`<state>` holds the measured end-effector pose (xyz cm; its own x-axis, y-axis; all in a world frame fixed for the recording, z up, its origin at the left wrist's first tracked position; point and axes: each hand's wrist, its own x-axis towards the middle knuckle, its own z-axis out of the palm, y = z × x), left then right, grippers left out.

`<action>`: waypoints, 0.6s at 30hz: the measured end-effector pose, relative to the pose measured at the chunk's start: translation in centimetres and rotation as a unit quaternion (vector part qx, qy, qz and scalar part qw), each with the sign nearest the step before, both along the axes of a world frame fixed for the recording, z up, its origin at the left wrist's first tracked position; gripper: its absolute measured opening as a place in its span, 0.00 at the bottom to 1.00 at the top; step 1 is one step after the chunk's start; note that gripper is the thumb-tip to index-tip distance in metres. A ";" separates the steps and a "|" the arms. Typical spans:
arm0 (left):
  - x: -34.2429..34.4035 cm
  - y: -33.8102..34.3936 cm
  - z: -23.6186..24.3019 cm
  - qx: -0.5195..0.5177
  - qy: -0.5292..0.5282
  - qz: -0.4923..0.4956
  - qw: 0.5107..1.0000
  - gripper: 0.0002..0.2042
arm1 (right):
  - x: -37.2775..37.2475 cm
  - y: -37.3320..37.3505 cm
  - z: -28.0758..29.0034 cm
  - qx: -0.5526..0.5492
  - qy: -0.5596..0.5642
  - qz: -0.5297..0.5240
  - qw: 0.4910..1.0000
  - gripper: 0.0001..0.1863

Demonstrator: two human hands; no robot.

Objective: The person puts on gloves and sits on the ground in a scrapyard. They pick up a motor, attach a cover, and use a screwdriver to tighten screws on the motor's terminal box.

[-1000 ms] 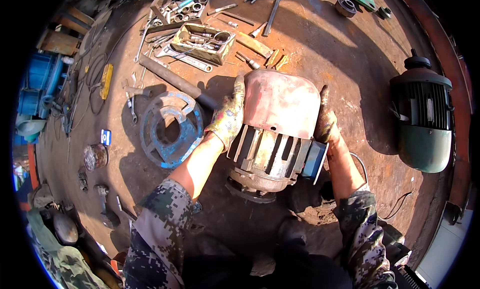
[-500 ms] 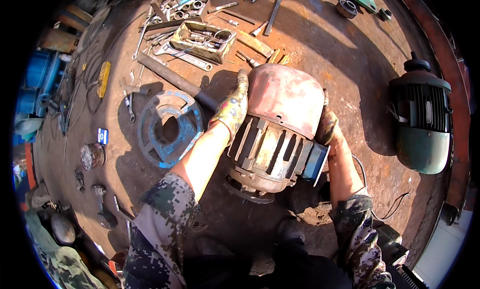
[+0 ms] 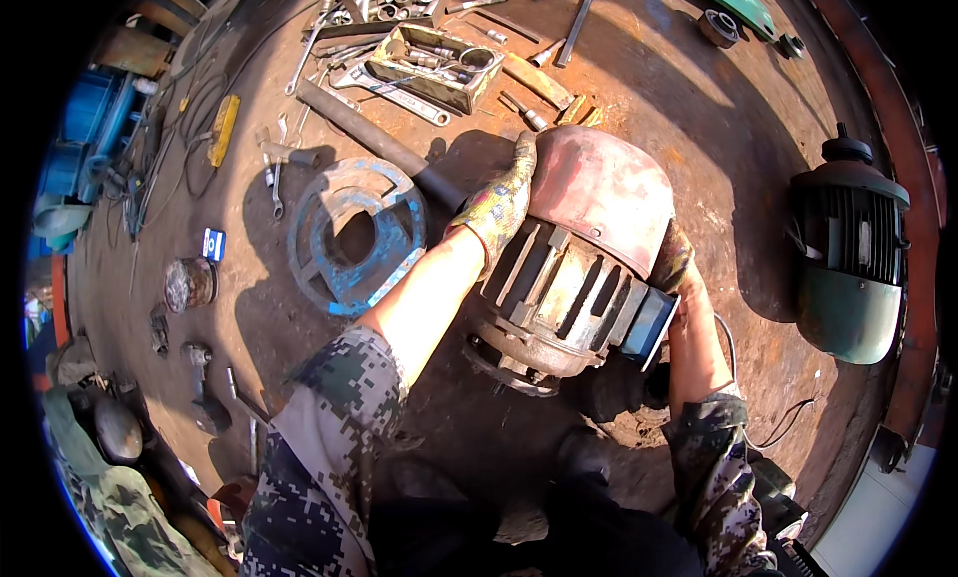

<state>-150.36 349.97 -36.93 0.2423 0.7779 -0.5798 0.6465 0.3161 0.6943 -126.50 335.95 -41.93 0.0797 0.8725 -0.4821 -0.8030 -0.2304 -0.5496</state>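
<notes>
Between my two hands is an electric motor (image 3: 559, 283) with a finned, rust-stained body and a small blue terminal box (image 3: 649, 325) on its right side. A faded reddish fan cover (image 3: 604, 193) caps its far end. My left hand (image 3: 496, 210), in a patterned work glove, presses on the cover's left side with the thumb pointing up. My gloved right hand (image 3: 675, 260) grips the cover's right side; its fingers are partly hidden behind it. Left of the motor lies a round blue flange (image 3: 374, 263) with a hole in its middle.
A metal pipe (image 3: 374, 138) lies beyond the flange. Further off are a tin box of sockets (image 3: 439, 66), an adjustable wrench (image 3: 399, 96) and a wooden-handled tool (image 3: 536, 80). A second motor (image 3: 850, 248) stands at the right. A rusty can (image 3: 190, 284) sits on the left.
The motor and both hands appear slightly further right, and its near end is tilted a little differently. The surroundings have shifted right too, as the view moved. Both hands keep their hold.
</notes>
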 end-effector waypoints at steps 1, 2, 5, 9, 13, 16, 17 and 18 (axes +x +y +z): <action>-0.8 0.0 -0.2 0.000 0.009 0.002 1.000 0.39 | -0.7 0.1 -1.2 -0.009 0.005 -0.006 1.000 0.27; -1.7 -0.1 -0.3 0.001 0.020 0.005 1.000 0.39 | -1.5 0.0 -2.3 -0.017 0.010 -0.012 1.000 0.27; 0.2 -0.1 -0.1 -0.003 -0.004 -0.010 1.000 0.38 | -0.1 -1.0 -0.8 -0.023 -0.019 -0.037 0.999 0.29; 1.2 -0.1 -0.5 -0.001 -0.010 -0.026 1.000 0.36 | 0.4 -1.5 -0.7 -0.029 -0.019 -0.057 0.998 0.28; 0.8 0.3 -1.2 0.005 0.002 -0.046 0.999 0.34 | -0.4 -1.1 -2.2 -0.009 -0.026 -0.057 0.998 0.27; 0.5 0.7 -3.6 0.031 -0.004 -0.083 0.996 0.33 | -0.2 -1.3 -2.5 0.020 -0.018 -0.045 0.999 0.26; 1.7 1.1 -4.9 0.047 -0.022 -0.103 0.993 0.32 | 1.0 -1.6 -1.9 0.031 -0.027 -0.044 0.998 0.26; 1.6 1.2 -4.8 0.063 -0.026 -0.119 0.991 0.32 | 0.6 -1.6 -1.6 0.032 -0.005 -0.047 0.998 0.26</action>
